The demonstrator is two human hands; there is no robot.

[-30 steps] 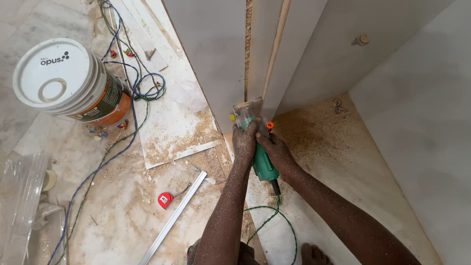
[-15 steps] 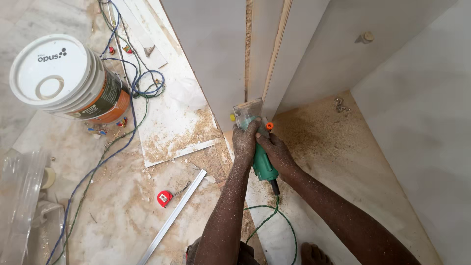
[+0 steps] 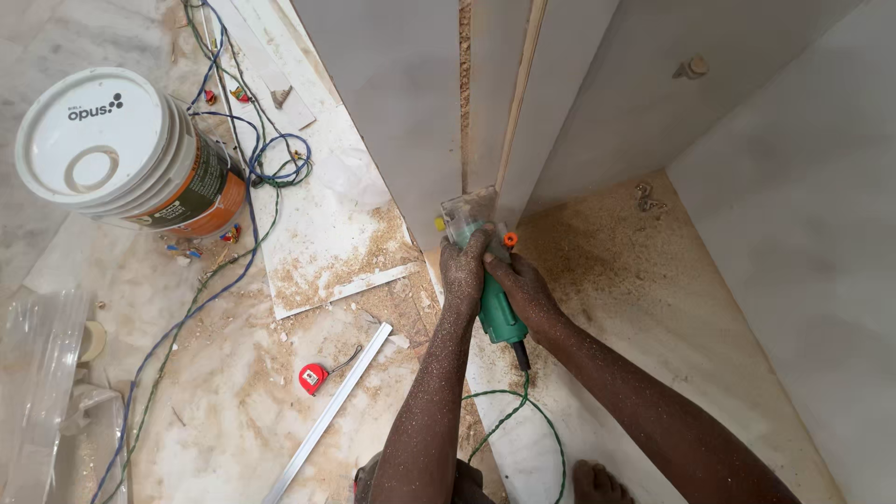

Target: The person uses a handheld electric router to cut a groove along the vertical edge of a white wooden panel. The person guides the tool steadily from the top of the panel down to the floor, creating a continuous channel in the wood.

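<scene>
Sawdusty floor [image 3: 233, 411]; both hands, left hand [image 3: 464, 273] & right hand [image 3: 525, 289], grip green trimmer [image 3: 498, 317].

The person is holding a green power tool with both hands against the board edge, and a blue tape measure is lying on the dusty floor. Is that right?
Not quite. The head view shows the tape measure is red, not blue. The rest holds: the left hand and right hand both grip the green power tool against the board edge, and the tape measure lies on the dusty floor.

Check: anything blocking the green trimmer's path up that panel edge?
Nothing visible. Both hands, left hand and right hand, grip the green trimmer at the panel edge; above its clear base the edge runs bare, with only sawdust in the adjacent gap.
</scene>
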